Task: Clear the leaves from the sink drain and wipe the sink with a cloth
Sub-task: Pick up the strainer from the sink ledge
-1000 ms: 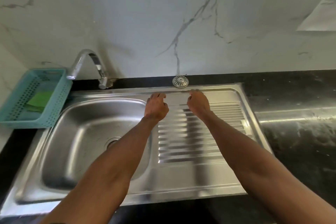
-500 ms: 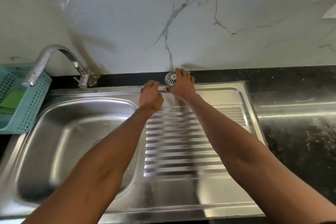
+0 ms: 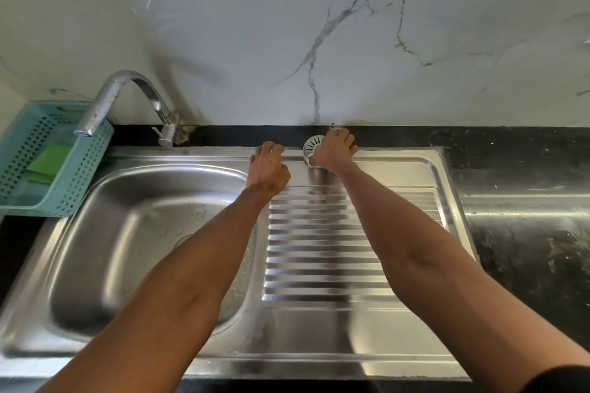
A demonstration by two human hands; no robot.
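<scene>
Your right hand (image 3: 335, 150) gripped the round white slotted drain strainer (image 3: 311, 145) at the steel sink's (image 3: 399, 344) back rim; your left hand (image 3: 268, 169) rested curled, empty. Light, rigid, likely slippery: hold its rim.

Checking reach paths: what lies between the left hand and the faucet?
In the head view, only bare steel sink rim lies between the left hand and the faucet.

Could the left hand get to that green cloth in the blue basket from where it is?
Probably yes: the left hand rests empty on the sink rim, and the green cloth lies uncovered in the open-topped basket.
</scene>
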